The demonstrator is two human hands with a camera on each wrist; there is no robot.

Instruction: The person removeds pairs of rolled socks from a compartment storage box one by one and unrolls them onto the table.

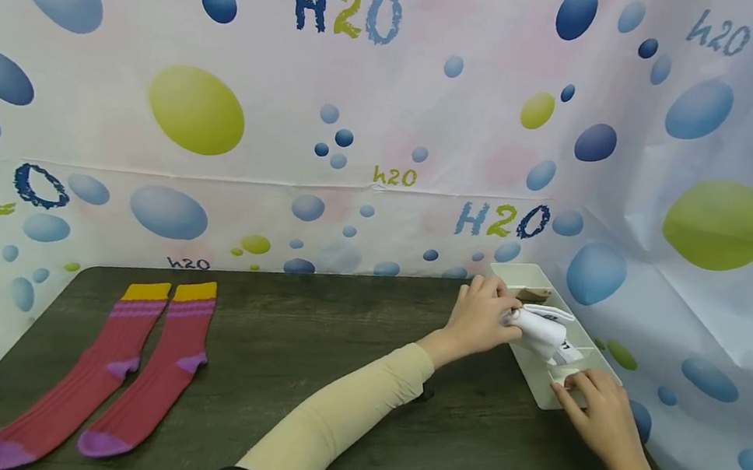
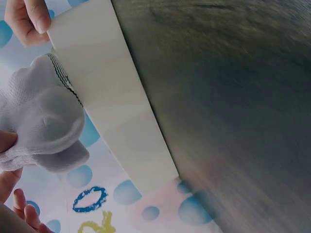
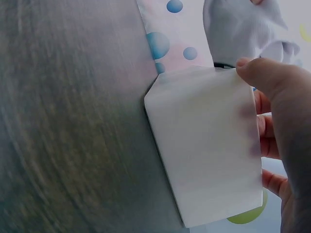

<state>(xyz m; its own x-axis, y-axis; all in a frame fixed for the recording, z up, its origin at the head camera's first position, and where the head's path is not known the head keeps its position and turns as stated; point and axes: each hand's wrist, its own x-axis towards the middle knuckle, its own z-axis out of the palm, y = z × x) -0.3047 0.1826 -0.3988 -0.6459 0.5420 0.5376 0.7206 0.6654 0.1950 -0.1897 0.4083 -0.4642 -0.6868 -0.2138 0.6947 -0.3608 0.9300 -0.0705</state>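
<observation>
Head: white socks (image 1: 537,330) lengthwise rightward

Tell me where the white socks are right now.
In the head view, the white socks are right of centre, held by the left hand at the open top of the divided white box.

Runs free over dark table (image 1: 288,326) between red socks (image 1: 156,380) and left sleeve (image 1: 341,411); narrows at white box (image 1: 534,378), blocked there by white socks (image 1: 541,330), left hand (image 1: 479,314), right hand (image 1: 597,415); ends at backdrop (image 1: 390,127)
</observation>
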